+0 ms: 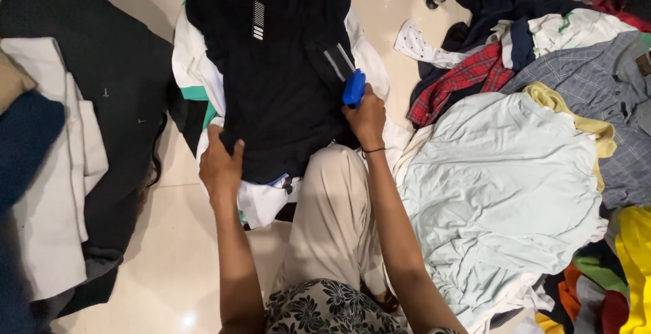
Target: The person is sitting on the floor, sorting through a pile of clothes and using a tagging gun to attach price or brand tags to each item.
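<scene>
The black garment [278,83] lies spread on a stack of folded clothes on the floor before the knee; the left hand [220,164] presses flat on its near edge, fingers spread; the right hand [366,118] grips a blue tool [353,88], perhaps an iron, on the cloth; a pale green shirt [502,185] lies just right.

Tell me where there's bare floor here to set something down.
Bare tile floor shows lower left, between the dark and white folded stack and the left hand's forearm. A strip runs between the black garment and the crowded right-hand clothes heap.
</scene>
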